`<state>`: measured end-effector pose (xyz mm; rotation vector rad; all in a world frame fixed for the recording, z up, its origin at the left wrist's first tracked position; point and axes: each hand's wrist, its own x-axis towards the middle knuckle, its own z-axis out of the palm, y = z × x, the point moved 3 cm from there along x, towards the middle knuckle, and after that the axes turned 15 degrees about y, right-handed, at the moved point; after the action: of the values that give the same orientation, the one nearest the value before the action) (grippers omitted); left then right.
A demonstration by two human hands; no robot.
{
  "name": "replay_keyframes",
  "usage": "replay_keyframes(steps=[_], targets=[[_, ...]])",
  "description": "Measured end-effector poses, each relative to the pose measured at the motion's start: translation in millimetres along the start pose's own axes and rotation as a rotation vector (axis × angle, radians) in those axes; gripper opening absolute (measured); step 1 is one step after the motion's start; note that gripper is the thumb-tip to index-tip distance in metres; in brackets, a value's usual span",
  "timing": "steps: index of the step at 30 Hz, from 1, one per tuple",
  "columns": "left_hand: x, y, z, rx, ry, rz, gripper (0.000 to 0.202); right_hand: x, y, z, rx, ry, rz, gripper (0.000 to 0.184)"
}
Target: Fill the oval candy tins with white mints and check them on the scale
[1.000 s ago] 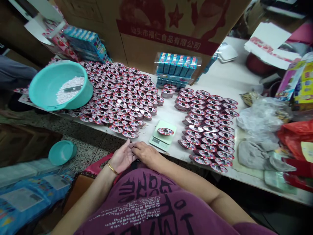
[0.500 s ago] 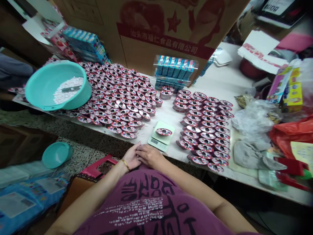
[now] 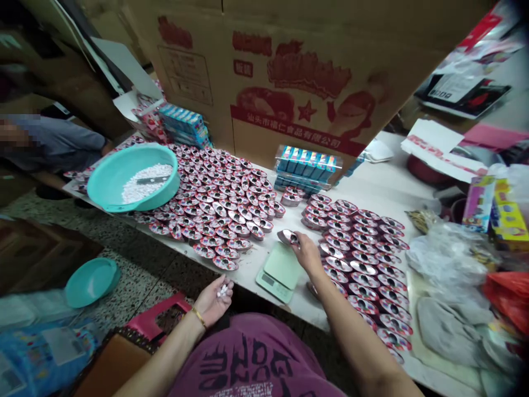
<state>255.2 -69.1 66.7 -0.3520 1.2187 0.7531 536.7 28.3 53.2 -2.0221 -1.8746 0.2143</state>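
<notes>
Palm up and loosely cupped, the left hand holds a small heap of white pellets, its fingers slightly curled and not closed over them. It sits just past the desk's front edge, close to the person's plum-coloured T-shirt, with a thin gold bangle on the wrist.

The right hand is pressed together in a pinch, with the fingertips gripping a shallow oval tray. The tray is moulded plastic with a glossy silver hollow and tilts just beyond the far edge of a pale green digital scale, which lies at 7 o'clock from that hand.

At 3 o'clock, touching distance from the right wrist, begins a dense block of red-and-white trays, overlapping like scales. A matching block spreads from 9 to 11 o'clock. Beyond it, at 10 o'clock, a round teal plastic basin holds more white pellets and a dark scoop.

At 12 o'clock, shrink-wrapped blue boxes stand against a printed cardboard carton. Crumpled clear plastic bags lie at the desk's far right.

Bare white desk forms a narrow lane between the tray blocks, around the scale. Below the front edge, a speckled terrazzo floor carries a small teal bowl.
</notes>
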Motion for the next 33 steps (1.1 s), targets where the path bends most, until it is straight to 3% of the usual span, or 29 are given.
replay_keyframes(steps=[4, 8, 10, 13, 17, 20, 24, 28, 30, 33], targets=[[0, 11, -12.2, -0.033, 0.108, 0.056, 0.013, 50, -6, 29, -0.005, 0.009, 0.113, 0.039], [0, 15, -22.7, -0.06, 0.168, 0.066, 0.011, 76, -14, 52, 0.172, 0.027, 0.023, 0.045], [0, 16, -26.8, -0.079, 0.194, 0.076, 0.01, 86, -5, 49, 0.172, 0.106, 0.005, 0.039], [-1, 17, -28.7, -0.106, 0.221, 0.082, 0.009, 110, 14, 35, -0.037, 0.22, 0.033, 0.032], [-9, 18, -25.9, -0.13, 0.237, 0.1, 0.008, 148, 19, 31, -0.305, 0.157, -0.05, 0.03], [-17, 18, -24.7, -0.12, 0.241, 0.118, 0.006, 160, 13, 31, -0.383, 0.111, -0.115, 0.027], [-19, 18, -18.8, -0.082, 0.169, 0.117, 0.013, 131, 16, 3, -0.34, 0.172, -0.134, 0.027], [-10, 13, 3.7, -0.027, 0.011, 0.08, 0.017, 49, 12, -35, -0.217, 0.226, -0.187, 0.029], [-5, 8, 19.0, 0.011, -0.072, 0.057, 0.021, 3, 0, -38, -0.162, 0.151, -0.253, 0.027], [0, 1, 37.3, 0.057, -0.139, 0.037, 0.023, -49, -19, -24, -0.121, -0.032, -0.313, 0.025]])
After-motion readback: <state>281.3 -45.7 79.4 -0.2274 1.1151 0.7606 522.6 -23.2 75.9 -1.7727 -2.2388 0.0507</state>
